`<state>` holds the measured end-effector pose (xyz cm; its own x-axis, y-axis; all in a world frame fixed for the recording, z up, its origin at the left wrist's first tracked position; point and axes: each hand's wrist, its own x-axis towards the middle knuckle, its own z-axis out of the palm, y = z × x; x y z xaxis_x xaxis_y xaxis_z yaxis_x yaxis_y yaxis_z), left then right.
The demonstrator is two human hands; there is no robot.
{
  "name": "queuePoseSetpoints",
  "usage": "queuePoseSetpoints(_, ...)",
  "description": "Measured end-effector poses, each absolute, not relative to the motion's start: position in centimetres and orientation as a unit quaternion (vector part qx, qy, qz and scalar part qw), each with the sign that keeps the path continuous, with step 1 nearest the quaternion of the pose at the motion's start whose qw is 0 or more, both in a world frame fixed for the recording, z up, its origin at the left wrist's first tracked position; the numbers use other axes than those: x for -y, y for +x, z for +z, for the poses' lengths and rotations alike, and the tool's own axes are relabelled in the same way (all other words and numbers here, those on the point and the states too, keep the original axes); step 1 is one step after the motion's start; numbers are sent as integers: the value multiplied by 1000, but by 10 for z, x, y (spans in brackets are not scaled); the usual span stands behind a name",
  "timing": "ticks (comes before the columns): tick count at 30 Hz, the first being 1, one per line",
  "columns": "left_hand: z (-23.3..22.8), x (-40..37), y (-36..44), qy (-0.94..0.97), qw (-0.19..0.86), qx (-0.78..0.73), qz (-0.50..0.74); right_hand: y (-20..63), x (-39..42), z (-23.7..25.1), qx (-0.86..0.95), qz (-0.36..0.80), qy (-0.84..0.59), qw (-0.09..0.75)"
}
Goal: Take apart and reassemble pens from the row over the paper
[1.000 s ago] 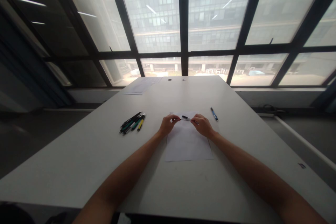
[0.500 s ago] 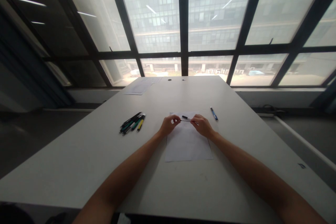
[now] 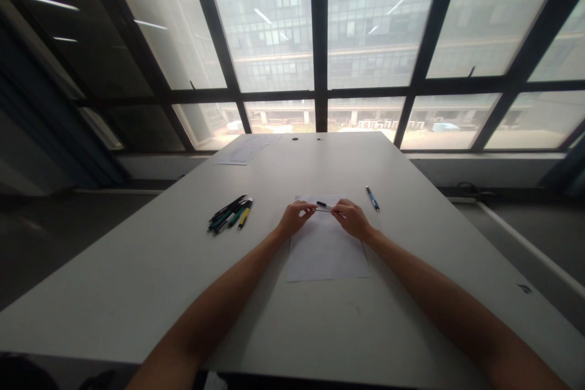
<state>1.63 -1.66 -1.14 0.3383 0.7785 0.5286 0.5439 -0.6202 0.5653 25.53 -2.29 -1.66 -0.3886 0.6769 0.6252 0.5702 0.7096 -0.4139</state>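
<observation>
Both of my hands meet over the far end of a white sheet of paper (image 3: 326,253) on the white table (image 3: 137,268). My left hand (image 3: 295,218) and my right hand (image 3: 351,218) pinch the two ends of a thin pen part (image 3: 325,208) held crosswise between them. A small black pen piece (image 3: 322,204) lies on the paper just behind it; whether it touches the held part I cannot tell.
A bundle of several pens (image 3: 231,214), black, green and yellow, lies to the left of my hands. A single blue pen (image 3: 372,197) lies to the right. Papers (image 3: 249,149) rest at the table's far end, below large windows.
My hands have drawn slightly closer together around the pen part. Everything else on the table stays where it was.
</observation>
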Motion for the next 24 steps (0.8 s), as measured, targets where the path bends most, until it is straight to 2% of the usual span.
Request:
queuePoseSetpoints(12, -7, 20, 17, 822, 142, -394, 385, 255, 23, -19, 848, 84, -325, 409)
queuePoseSetpoints(19, -10, 12, 11, 769, 183, -437, 428, 256, 22, -13, 759, 11, -425, 493)
queuePoseSetpoints(24, -12, 7, 8, 717, 224, -457, 477, 264, 12, -25, 761, -18, -504, 408)
